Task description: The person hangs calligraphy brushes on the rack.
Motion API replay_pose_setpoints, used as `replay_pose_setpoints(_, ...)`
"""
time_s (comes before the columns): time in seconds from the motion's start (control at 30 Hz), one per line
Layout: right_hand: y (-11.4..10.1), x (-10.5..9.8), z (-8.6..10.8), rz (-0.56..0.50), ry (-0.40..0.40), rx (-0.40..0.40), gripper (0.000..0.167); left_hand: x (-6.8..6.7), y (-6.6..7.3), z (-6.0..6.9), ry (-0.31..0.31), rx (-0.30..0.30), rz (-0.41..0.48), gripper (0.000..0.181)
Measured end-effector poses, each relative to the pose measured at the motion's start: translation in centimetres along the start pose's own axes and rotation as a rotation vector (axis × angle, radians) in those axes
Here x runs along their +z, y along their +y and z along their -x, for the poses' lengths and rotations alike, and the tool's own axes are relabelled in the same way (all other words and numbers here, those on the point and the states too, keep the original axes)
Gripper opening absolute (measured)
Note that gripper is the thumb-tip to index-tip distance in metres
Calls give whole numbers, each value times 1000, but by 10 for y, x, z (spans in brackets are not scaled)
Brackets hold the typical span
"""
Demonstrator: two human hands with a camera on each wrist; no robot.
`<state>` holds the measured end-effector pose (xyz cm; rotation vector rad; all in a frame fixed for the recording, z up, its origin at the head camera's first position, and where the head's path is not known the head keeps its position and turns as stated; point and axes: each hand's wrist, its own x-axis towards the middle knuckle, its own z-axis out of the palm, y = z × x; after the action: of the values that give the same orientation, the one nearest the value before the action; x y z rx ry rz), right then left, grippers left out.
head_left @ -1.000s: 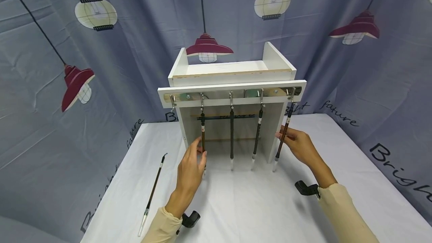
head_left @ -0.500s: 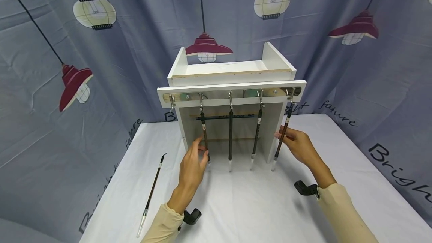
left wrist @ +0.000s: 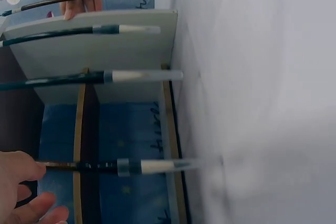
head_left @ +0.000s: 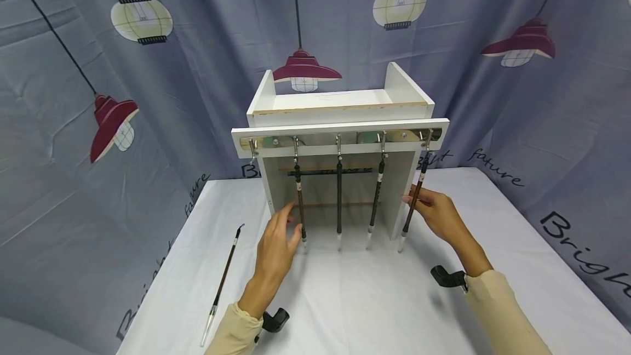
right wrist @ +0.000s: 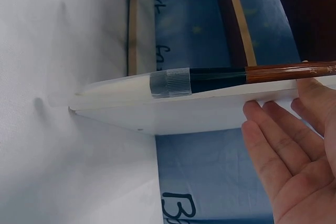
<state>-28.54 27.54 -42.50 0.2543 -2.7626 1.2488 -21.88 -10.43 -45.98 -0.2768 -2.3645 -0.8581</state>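
Note:
Several calligraphy brushes with clear tip caps hang by loops from hooks on a white wooden rack [head_left: 340, 126]. My left hand [head_left: 274, 248] is at the leftmost hanging brush [head_left: 300, 201], fingers spread and relaxed. In the left wrist view its thumb [left wrist: 23, 166] meets that brush's handle; whether it presses is unclear. My right hand [head_left: 436, 212] is behind the rightmost brush [head_left: 415, 201], which has a reddish-brown handle. Seen from the right wrist, the extended fingers [right wrist: 278, 140] reach the rack's side panel [right wrist: 184, 114], and the thumb lies close under the brush handle.
Another capped brush [head_left: 224, 278] lies on the white-covered table [head_left: 345, 311], left of my left forearm. The leftmost hook [head_left: 252, 148] carries no brush. An open-topped compartment [head_left: 330, 98] forms the rack's top. A blue lamp-print curtain [head_left: 207, 70] hangs behind.
The leftmost hanging brush has swung so its lower end sits slightly right of before, and my left fingers have loosened away from it. My right hand stays in place.

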Motion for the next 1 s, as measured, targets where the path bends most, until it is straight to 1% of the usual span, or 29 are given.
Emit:
replay_pose_setpoints(0.17, -1, 0, 1, 1, -6, 5, 69, -13, -12, 10, 8, 10, -56, 52)
replay_pose_setpoints(0.37, -1, -2, 1, -3, -7, 2, 69, -29, -34, 20, 17, -2, -123, 54)
replay_pose_setpoints(0.43, 0, -1, 1, -5, -7, 2, 69, -34, -42, 23, -1, -15, -137, 57)
replay_pose_setpoints(0.7, 1, 0, 1, -9, -10, 1, 70, -52, -72, 34, -104, -95, -205, 63)
replay_pose_setpoints(0.93, 0, 0, 0, 2, -6, 11, 70, -64, -95, 42, -149, -91, -254, 65)
replay_pose_setpoints(1.0, 0, 0, 0, 1, -7, 10, 70, -68, -101, 45, -170, -98, -267, 65)
